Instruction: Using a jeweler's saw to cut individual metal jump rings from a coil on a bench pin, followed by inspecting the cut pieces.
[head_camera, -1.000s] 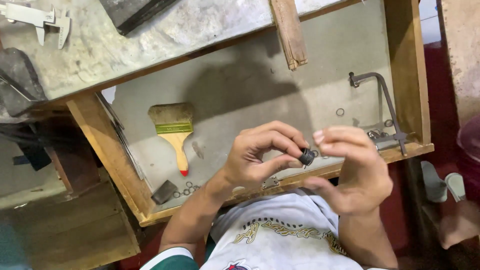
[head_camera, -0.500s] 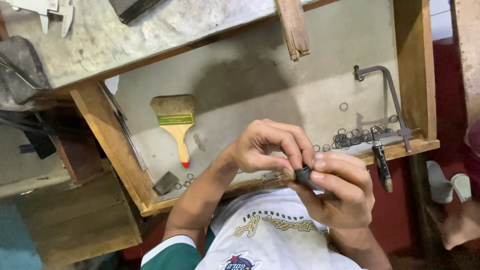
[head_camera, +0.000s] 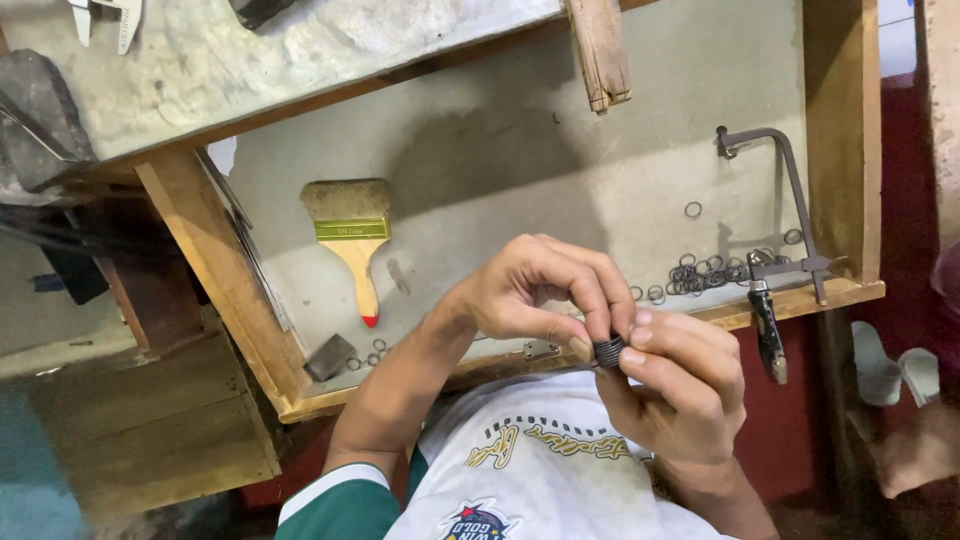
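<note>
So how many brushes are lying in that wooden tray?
1. The paintbrush lies flat on the tray floor, left of the left hand, bristles pointing away from the person. Others could be hidden out of frame.

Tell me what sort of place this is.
Most likely a jeweller's or small metalworker's bench. A wooden tray under the worktop holds loose metal rings, a jeweller's saw frame and a brush. Both hands pinch a small dark coil.

Wooden tray (head_camera: 840, 120): brush (head_camera: 352, 238), rings (head_camera: 705, 275), saw (head_camera: 785, 230)
</note>
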